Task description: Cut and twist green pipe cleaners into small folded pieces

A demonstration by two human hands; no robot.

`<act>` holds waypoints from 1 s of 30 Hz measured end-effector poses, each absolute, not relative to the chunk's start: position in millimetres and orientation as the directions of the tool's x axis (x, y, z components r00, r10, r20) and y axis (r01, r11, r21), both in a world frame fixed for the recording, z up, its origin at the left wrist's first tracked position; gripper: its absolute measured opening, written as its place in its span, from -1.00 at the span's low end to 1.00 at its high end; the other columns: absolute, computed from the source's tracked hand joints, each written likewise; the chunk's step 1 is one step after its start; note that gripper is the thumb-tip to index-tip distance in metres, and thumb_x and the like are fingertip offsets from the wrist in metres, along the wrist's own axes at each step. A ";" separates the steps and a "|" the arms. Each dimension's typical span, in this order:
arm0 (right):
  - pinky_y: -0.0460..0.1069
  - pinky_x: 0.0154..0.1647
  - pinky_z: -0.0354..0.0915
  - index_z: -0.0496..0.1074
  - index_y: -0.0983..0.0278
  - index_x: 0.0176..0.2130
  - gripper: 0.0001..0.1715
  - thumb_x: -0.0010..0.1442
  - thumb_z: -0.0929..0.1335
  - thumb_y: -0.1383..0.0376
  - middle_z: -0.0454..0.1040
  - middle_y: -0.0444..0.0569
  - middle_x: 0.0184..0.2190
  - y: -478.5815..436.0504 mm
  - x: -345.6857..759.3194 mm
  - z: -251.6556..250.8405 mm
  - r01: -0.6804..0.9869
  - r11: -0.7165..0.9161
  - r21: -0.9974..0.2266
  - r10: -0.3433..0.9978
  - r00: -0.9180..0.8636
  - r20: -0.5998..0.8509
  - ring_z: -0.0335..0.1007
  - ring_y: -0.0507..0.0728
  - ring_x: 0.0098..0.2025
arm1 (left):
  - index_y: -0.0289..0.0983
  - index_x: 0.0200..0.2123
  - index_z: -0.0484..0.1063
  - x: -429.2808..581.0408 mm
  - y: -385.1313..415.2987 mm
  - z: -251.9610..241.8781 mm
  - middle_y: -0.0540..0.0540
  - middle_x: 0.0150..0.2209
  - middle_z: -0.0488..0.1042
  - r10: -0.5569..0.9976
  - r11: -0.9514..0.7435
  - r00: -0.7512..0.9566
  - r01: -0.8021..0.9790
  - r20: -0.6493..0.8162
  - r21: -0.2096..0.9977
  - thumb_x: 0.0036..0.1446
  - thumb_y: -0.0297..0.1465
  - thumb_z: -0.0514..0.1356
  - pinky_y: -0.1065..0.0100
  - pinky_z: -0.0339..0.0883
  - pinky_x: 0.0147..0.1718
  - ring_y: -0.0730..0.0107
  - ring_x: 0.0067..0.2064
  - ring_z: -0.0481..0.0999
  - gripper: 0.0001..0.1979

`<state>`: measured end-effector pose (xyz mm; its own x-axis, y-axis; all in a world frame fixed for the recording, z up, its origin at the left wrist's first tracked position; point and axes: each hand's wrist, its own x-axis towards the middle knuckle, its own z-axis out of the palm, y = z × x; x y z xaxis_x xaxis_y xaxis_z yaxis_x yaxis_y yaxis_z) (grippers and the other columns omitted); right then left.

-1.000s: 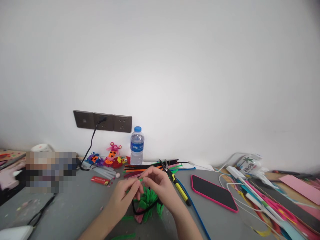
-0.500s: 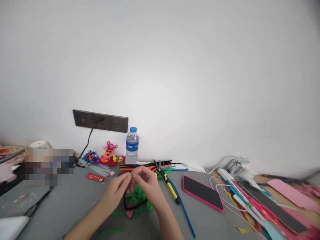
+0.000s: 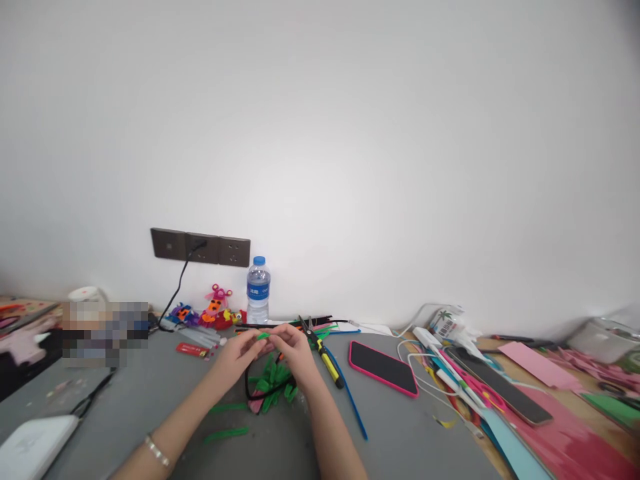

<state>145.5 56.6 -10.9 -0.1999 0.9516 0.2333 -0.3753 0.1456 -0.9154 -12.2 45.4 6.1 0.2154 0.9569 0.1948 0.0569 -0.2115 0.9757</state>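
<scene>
Between the fingertips of my left hand (image 3: 241,351) and my right hand (image 3: 293,348) is a small green pipe cleaner piece (image 3: 263,336), pinched from both sides. Below my hands a bundle of bent green pipe cleaners (image 3: 273,383) lies on the grey table, with a pink part at its lower left. A black pipe cleaner (image 3: 249,387) curves around that bundle. Two loose green pieces (image 3: 227,435) rest nearer to me on the left. Pliers with yellow and black handles (image 3: 329,365) lie right of my right hand, beside a blue pipe cleaner (image 3: 353,398).
A water bottle (image 3: 259,291) stands by the wall, next to colourful pipe cleaner figures (image 3: 215,310). A pink-edged phone (image 3: 383,369) lies to the right, near white cables and scissors (image 3: 487,393). A white device (image 3: 37,443) sits at the lower left.
The camera view has shifted, so the tabletop objects on the right appear further left. Both hands sit slightly higher in view, still pinching the green piece, which shows more between the fingers.
</scene>
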 end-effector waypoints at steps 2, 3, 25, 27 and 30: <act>0.05 -0.08 0.31 0.46 0.25 -0.40 -0.72 -0.05 0.50 0.14 0.59 -0.06 -0.37 58.8 147.3 -12.7 -0.373 0.167 -0.913 0.954 -0.171 0.245 0.49 0.15 -0.25 | -0.24 -0.36 0.58 -8.1 51.3 8.3 -0.08 -0.35 0.59 0.962 -0.203 0.192 0.023 0.195 0.979 -0.07 -0.25 0.35 0.35 0.33 -0.30 0.22 -0.30 0.50 -0.79; 0.06 -0.06 0.30 0.45 0.25 -0.41 -0.72 -0.05 0.51 0.13 0.59 -0.05 -0.36 59.8 148.5 -13.2 -0.370 0.177 -0.912 0.955 -0.159 0.250 0.49 0.16 -0.23 | -0.25 -0.37 0.57 -5.5 53.7 8.2 -0.06 -0.39 0.57 0.965 -0.197 0.175 0.005 0.193 0.980 -0.09 -0.24 0.36 0.36 0.32 -0.35 0.25 -0.35 0.49 -0.77; -0.07 -0.30 0.20 0.40 0.25 -0.42 -0.63 -0.01 0.48 0.04 0.45 -0.17 -0.49 44.2 145.7 4.6 -0.272 0.141 -0.952 0.925 -0.306 0.225 0.35 0.07 -0.38 | -0.26 -0.43 0.55 -3.6 47.4 -10.2 0.01 -0.51 0.49 0.987 -0.149 0.030 -0.196 0.157 0.969 -0.12 -0.13 0.36 0.47 0.22 -0.49 0.39 -0.46 0.39 -0.70; -0.08 -0.32 0.19 0.38 0.25 -0.44 -0.63 0.00 0.47 0.04 0.43 -0.17 -0.49 44.1 148.2 0.0 -0.279 0.144 -0.949 0.923 -0.309 0.231 0.34 0.07 -0.39 | -0.27 -0.43 0.55 0.4 47.4 -12.7 0.01 -0.51 0.47 0.987 -0.144 0.044 -0.183 0.154 0.973 -0.10 -0.12 0.36 0.47 0.18 -0.52 0.43 -0.51 0.33 -0.68; -0.09 -0.37 0.17 0.36 0.26 -0.46 -0.62 0.03 0.46 0.03 0.39 -0.19 -0.53 45.5 153.0 -6.7 -0.283 0.160 -0.946 0.926 -0.288 0.243 0.31 0.04 -0.44 | -0.29 -0.44 0.55 5.2 47.7 -15.7 0.02 -0.53 0.44 0.988 -0.130 0.059 -0.158 0.141 0.979 -0.09 -0.12 0.36 0.47 0.13 -0.55 0.46 -0.53 0.27 -0.68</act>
